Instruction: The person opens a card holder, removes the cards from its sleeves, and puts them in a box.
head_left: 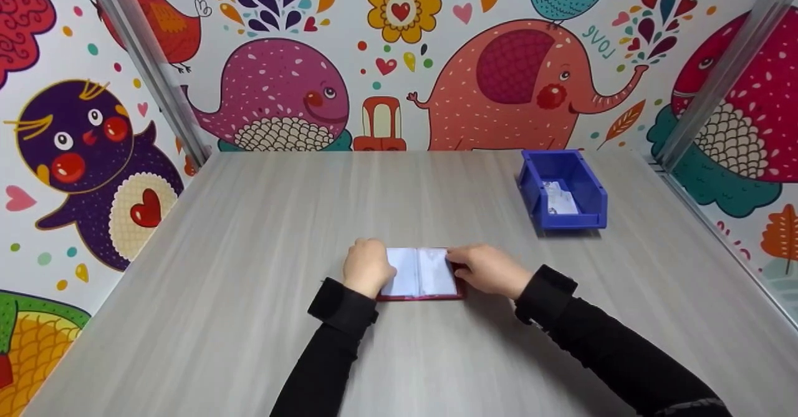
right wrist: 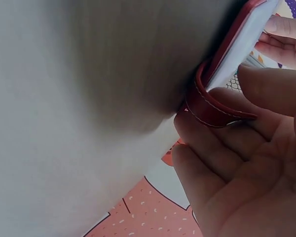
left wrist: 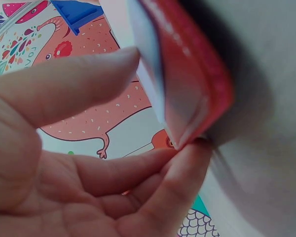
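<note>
A small red card holder (head_left: 436, 275) lies spread open on the table, its pale plastic sleeves facing up. My left hand (head_left: 368, 268) pinches its left edge. In the left wrist view, the thumb presses on the sleeves while the fingertips sit under a corner of the red cover (left wrist: 218, 86). At the opposite edge my right hand (head_left: 495, 271) grips the holder, thumb on the sleeve side and fingers beneath. A stitched red strap (right wrist: 211, 109) curls out over those fingers in the right wrist view.
Toward the back right of the table (head_left: 262, 217) stands a blue plastic bin (head_left: 570, 220) with white cards (head_left: 560, 199) inside. Walls printed with cartoon animals enclose the back and sides, with metal posts (head_left: 149, 62) at the corners.
</note>
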A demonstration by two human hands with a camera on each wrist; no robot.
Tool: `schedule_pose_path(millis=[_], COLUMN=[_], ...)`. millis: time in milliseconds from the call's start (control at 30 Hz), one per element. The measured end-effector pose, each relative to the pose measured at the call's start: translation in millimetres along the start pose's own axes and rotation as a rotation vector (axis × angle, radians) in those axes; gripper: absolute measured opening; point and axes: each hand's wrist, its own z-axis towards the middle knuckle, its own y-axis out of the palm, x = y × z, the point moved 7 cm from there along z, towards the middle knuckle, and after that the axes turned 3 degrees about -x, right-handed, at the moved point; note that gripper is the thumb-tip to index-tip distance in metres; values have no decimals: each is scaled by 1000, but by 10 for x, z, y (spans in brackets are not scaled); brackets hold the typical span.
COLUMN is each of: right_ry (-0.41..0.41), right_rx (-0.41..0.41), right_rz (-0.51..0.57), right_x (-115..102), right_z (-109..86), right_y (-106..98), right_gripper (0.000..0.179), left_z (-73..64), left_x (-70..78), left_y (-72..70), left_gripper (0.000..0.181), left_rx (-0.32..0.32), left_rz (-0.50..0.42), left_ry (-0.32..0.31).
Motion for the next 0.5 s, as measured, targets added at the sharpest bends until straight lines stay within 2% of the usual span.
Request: schedule_pose_path(millis=[500], right_ry=[-31], right_rx=[2], right_rz=[-69], right_x=[-48], right_z=[-16], right_y=[26], right_gripper=[20], left_z=[10], left_x=[-6], left_y=[9], left_gripper=[19], left_rx=[18], left_rz=[-24], left_ry=[14])
